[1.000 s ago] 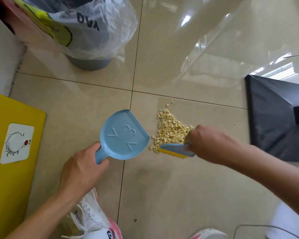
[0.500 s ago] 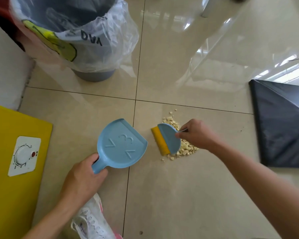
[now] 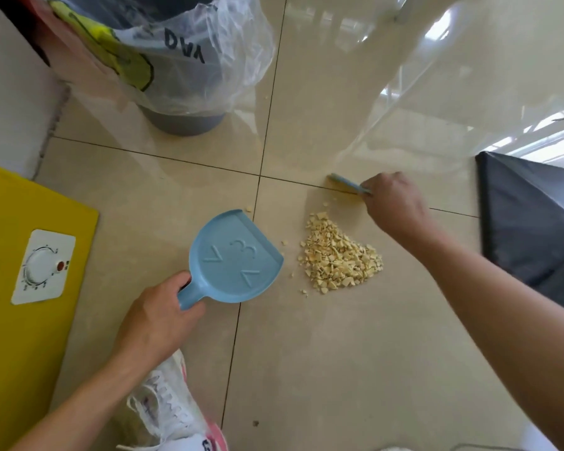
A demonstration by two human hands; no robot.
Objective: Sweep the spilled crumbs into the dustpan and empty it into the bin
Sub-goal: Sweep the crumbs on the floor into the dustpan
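Two hands are busy, so take them left to right. Your left hand (image 3: 158,315) is clenched round the handle of the blue dustpan (image 3: 238,255), which lies flat on the floor (image 3: 323,369) with its open lip facing right; the pan looks empty. Just right of that lip, apart from it, sits the pile of crumbs (image 3: 337,258), with a few strays between and one near the pan's far corner. Your right hand (image 3: 393,201) grips the small brush (image 3: 347,183) beyond the pile, on its far right side, the brush's long axis roughly across the sweep line. Judging by this, the stroke should pull left and toward you, into the pan. Up at far left, the bin (image 3: 183,122) wears a clear bag; its contents are out of sight.
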